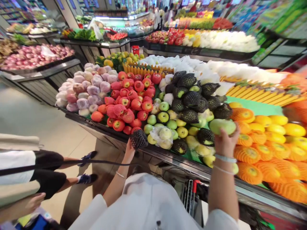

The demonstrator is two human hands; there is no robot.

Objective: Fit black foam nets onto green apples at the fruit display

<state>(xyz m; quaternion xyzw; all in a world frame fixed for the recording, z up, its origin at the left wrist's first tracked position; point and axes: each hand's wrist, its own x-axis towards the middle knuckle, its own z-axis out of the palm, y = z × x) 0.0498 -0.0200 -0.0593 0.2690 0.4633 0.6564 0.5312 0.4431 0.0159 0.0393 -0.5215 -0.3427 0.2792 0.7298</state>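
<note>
Some netting [138,139] fills the left hand [130,147] near the stand's edge [177,160].

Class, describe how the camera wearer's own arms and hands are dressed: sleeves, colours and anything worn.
White sleeves leave both forearms bare. The left hand is ungloved, with a thin, pale bracelet below it. The right hand is also ungloved, with a broader, pale bluish-grey band and a thin, whitish band.
</note>
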